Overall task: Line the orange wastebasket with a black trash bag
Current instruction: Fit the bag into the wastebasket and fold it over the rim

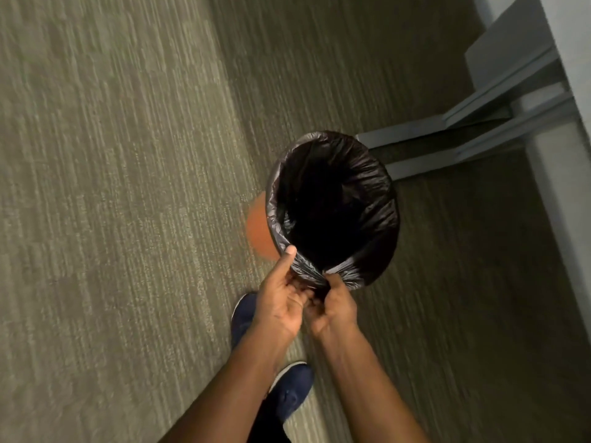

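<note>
The orange wastebasket (259,224) stands on the carpet, only a strip of its left wall showing. A black trash bag (374,174) sits inside it and is folded over the whole rim, its dark mouth facing me. My left hand (283,302) and my right hand (335,303) meet at the near edge of the rim. Both pinch a gathered bunch of bag plastic there, the left thumb pressed up against the rim.
Grey metal desk legs (447,135) run along the floor right behind the basket, under a pale desk panel (511,43) at the upper right. My two blue shoes (292,391) stand on the striped carpet (112,187) below my arms.
</note>
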The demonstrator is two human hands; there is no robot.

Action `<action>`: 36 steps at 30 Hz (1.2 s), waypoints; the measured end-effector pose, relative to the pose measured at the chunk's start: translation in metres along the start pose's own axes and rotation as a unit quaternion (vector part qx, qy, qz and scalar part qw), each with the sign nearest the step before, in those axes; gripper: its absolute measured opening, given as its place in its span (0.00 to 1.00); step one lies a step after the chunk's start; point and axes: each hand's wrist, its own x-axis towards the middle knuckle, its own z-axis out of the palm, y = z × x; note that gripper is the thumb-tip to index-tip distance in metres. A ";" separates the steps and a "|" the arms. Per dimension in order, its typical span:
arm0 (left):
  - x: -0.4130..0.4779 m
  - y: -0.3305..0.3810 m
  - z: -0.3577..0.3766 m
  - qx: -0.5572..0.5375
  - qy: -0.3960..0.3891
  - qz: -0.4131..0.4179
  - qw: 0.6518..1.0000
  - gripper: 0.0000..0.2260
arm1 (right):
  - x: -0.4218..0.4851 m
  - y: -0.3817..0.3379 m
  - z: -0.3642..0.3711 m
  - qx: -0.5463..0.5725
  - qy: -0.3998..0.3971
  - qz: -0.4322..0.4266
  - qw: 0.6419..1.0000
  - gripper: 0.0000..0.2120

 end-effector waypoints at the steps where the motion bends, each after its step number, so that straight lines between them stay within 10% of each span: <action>1: 0.005 0.001 0.003 0.009 0.005 -0.001 1.000 0.12 | 0.002 -0.002 0.004 0.005 0.006 0.007 1.000 0.05; 16: 0.107 -0.070 0.069 0.037 0.010 0.002 0.999 0.07 | 0.108 -0.056 0.000 0.054 0.019 -0.024 0.998 0.09; 21: 0.141 -0.114 0.084 0.080 0.030 -0.029 0.996 0.19 | 0.148 -0.086 -0.027 0.073 0.039 -0.074 0.994 0.07; 36: 0.211 -0.204 0.171 0.192 -0.149 0.013 0.970 0.10 | 0.210 -0.196 -0.067 0.125 0.058 -0.159 0.978 0.20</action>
